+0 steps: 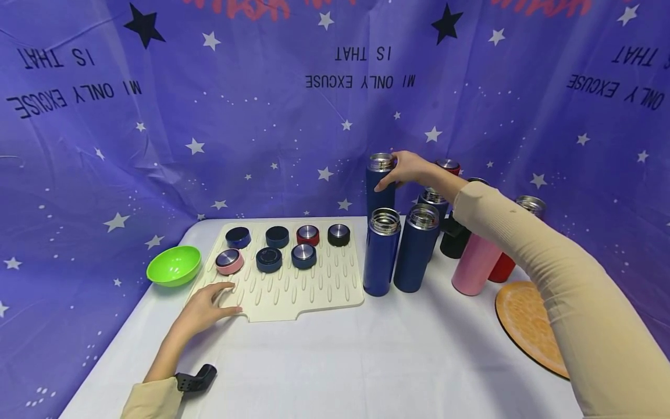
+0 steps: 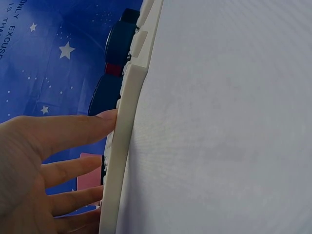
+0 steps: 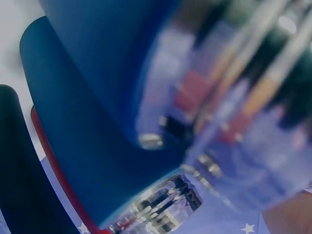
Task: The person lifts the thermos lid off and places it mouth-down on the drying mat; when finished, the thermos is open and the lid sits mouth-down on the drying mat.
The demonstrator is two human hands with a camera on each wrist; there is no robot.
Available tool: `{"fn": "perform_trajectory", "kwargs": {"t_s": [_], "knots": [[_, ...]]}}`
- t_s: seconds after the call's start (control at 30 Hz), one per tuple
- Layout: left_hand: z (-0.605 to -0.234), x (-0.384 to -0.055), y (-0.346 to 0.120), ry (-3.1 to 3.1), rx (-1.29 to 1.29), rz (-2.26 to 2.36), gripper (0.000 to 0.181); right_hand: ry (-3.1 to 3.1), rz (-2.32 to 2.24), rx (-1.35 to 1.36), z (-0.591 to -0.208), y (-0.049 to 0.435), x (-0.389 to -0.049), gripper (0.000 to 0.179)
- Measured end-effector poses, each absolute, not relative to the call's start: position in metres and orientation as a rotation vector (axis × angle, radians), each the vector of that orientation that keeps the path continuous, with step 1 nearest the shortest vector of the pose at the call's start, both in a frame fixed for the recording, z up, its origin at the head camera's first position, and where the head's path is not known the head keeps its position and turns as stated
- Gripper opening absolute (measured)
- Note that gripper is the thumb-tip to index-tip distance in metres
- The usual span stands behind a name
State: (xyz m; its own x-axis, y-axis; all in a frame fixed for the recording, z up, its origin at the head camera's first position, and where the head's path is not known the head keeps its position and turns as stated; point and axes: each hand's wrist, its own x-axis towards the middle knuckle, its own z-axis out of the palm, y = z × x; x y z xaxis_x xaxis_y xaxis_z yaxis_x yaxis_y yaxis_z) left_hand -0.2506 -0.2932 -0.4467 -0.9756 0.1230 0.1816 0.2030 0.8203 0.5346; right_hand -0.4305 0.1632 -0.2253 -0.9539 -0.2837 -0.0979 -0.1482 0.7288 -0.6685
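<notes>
My right hand (image 1: 410, 169) grips a navy thermos bottle (image 1: 380, 195) near its open steel neck, at the back beside the white drying mat. A glossy blue bottle (image 1: 381, 262) and a matte navy bottle (image 1: 416, 250), both lidless, stand in front of it. In the right wrist view, a lidless teal-looking bottle (image 3: 73, 112) shows close by. My left hand (image 1: 203, 311) lies at the mat's (image 1: 324, 297) front left corner, fingers spread and loosely bent, holding nothing. The pink lid (image 1: 229, 261) is just beyond those fingers; in the left wrist view the thumb touches the mat edge.
More lids stand on the mat: navy lids (image 1: 269, 259), a red lid (image 1: 308, 235) and a black lid (image 1: 339, 234). A green bowl (image 1: 174, 265) sits left. Pink (image 1: 475, 265), black (image 1: 453, 241) and red (image 1: 502, 269) bottles stand right, near a round orange mat (image 1: 526, 326).
</notes>
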Motion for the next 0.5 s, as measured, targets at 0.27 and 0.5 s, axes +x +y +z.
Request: {"fn": "perform_trajectory", "kwargs": {"t_s": [0.27,0.5], "knots": [[-0.448,-0.2512,-0.293,-2.872,-0.244,-0.864,0.067,2.791,-0.886,-0.386,-0.2339,0.1637,-0.4331,0.068],[-0.4477,-0.2512,-0.2928,-2.879,-0.237,-0.857,0.067,2.784,-0.745,-0.407,-0.2344,0.1593,-0.4329,0.088]]}}
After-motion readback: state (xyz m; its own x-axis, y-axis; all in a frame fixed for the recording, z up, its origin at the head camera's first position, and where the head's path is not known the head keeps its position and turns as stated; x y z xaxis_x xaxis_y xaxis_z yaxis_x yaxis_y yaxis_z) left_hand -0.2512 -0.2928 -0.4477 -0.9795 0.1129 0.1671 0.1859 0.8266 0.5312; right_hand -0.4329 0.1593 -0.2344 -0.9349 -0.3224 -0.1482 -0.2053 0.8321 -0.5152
